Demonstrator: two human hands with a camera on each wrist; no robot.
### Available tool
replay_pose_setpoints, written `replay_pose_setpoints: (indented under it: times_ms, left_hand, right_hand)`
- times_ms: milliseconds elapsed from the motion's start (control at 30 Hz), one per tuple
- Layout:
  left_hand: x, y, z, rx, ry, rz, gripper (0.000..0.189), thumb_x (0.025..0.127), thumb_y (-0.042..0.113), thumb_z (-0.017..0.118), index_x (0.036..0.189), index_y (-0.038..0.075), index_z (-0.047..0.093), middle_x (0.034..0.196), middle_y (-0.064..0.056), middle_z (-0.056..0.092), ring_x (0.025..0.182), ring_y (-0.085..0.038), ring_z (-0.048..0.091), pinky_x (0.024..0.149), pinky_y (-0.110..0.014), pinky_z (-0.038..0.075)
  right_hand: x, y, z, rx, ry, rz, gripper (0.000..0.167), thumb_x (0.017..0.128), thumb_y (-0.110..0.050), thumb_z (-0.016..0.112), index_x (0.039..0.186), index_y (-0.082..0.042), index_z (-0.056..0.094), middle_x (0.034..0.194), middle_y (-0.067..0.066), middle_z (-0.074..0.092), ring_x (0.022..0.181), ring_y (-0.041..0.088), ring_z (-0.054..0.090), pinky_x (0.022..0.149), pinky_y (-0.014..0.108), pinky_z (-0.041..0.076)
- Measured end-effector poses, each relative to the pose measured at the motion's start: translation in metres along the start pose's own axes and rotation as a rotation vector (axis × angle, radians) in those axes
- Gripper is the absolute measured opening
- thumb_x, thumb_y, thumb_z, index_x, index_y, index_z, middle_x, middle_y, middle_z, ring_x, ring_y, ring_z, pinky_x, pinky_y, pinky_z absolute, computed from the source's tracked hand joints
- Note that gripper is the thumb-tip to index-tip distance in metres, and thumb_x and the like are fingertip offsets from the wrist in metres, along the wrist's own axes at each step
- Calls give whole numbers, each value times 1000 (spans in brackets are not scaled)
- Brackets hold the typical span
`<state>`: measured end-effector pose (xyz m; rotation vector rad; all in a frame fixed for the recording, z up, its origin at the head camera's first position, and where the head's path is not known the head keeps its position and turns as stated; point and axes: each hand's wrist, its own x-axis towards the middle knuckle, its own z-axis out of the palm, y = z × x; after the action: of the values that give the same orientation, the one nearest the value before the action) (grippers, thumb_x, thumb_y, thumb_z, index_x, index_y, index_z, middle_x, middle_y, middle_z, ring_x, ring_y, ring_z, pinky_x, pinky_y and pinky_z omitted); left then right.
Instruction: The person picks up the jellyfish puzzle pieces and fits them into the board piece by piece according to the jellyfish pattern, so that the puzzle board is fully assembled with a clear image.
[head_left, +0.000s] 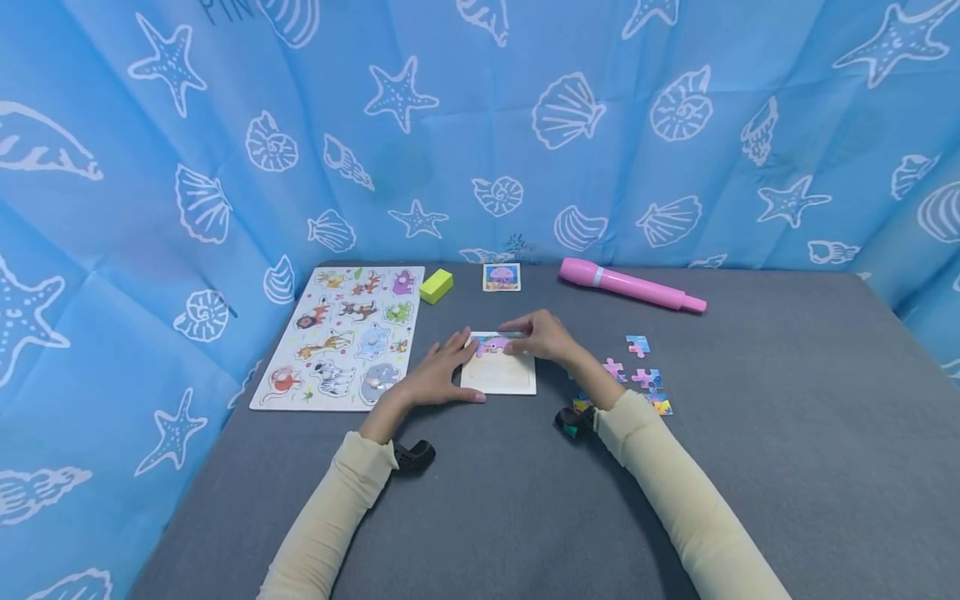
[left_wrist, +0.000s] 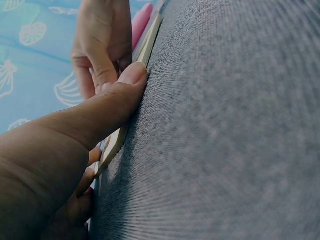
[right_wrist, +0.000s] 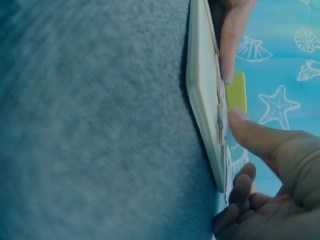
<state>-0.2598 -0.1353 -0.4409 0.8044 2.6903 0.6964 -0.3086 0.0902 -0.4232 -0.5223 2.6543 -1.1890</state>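
Note:
A small pale wooden puzzle board (head_left: 498, 379) lies flat on the table, with joined pink and blue jigsaw pieces (head_left: 492, 342) along its far side. At its left edge rests my left hand (head_left: 435, 375), fingers reaching along the side and thumb on the near edge. My right hand (head_left: 551, 337) is over the far right part, thumb at the pieces and index finger stretched towards the far edge. Its thumb (right_wrist: 242, 125) touches or nearly touches a slightly raised piece (right_wrist: 220, 125) in the right wrist view. My left thumb (left_wrist: 132, 75) lies against the board's rim (left_wrist: 145, 47).
Several loose jigsaw pieces (head_left: 647, 379) lie right of the board, partly behind my right forearm. An animal knob puzzle (head_left: 337, 337) is at left, beside a yellow-green block (head_left: 437, 286). A small picture card (head_left: 502, 277) and a pink pen-shaped object (head_left: 633, 286) lie further back, before the blue curtain (head_left: 450, 167).

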Motion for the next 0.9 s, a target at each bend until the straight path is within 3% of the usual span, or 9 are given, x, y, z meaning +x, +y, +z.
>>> replay_pose_setpoints:
  times_ms: [167,333,467,733,833,900]
  left_hand:
    - [0,1,0,7,-3,-9,94,79,47,66,148,10,14,156,-10,1,143,-28,0,114,-52,1]
    - [1,1,1,16,0,-6,94,79,48,66,148,10,14,156,-11,1,143,-28,0,114,-52,1]
    - [0,2,0,14,-2,-8,94,79,48,66,148,10,14,156,-10,1,143,-28,0,114,-52,1]
    - [1,0,1,18,0,-5,94,79,49,66,148,9,14,156,-11,1,143,-29,1,114,-53,2]
    - [2,0,1,13,-3,-12,94,79,48,66,148,10,14,156,-10,1,143,-28,0,114,-52,2]
    - [2,0,1,16,-5,-12,94,79,48,66,148,10,14,156,-10,1,143,-28,0,114,-52,2]
  right_hand:
    - [4,2,3,-14,-46,-85,28,80,-9,70,107,-6,69,47,-5,42,46,9,21,45,20,21]
    - [5,3,5,-48,-54,-86,29,78,-12,73,106,-7,69,46,0,46,46,9,20,45,21,21]
    - [5,0,7,-60,-35,-79,28,76,-12,74,103,-7,70,63,12,65,50,10,23,48,21,23]
    - [7,1,10,-54,-13,-51,27,76,-12,75,102,-8,71,82,18,70,51,9,26,48,21,25]
    - [7,2,9,-30,-9,-27,29,77,-13,74,105,-7,70,67,12,67,50,8,25,48,21,24]
    - [5,3,6,-15,-4,-14,30,78,-14,73,107,-7,69,51,5,53,49,8,25,46,21,25]
